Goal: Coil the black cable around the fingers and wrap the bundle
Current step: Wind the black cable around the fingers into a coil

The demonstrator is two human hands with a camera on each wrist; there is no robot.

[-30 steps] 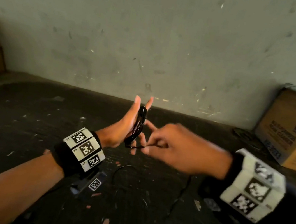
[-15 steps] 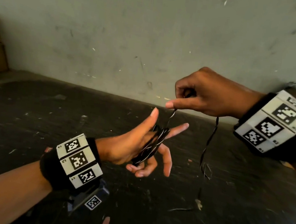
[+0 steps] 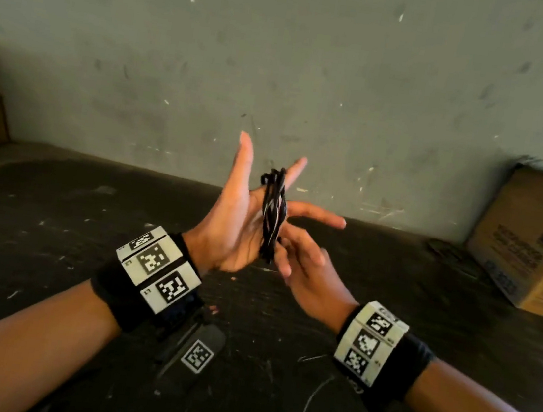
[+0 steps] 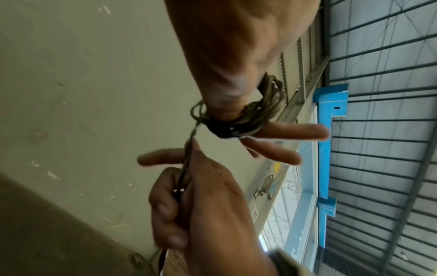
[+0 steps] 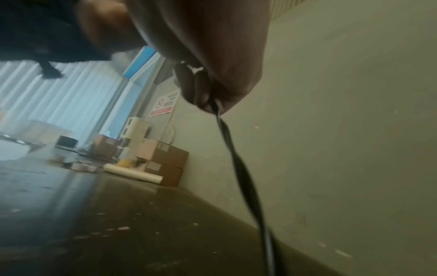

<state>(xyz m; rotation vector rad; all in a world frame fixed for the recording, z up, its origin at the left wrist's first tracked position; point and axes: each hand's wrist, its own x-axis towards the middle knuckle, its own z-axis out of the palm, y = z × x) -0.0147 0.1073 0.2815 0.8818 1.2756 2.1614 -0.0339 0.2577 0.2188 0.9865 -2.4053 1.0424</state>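
Against grey wall (image 3: 349, 77), left hand (image 3: 236, 229) splayed upright, black cable (image 3: 274, 213) coiled round fingers; right hand (image 3: 306, 272) pinching its tail.

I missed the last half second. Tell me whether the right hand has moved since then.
Yes. The right hand has dropped: it was up against the grey wall, above the left hand; now it sits low before the dark floor, gripping the cable beneath the coil.

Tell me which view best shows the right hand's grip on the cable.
Left wrist: the right hand curls round the black cable. The right wrist view is blurred, showing cable leaving the fist; head shows only the hand's back.
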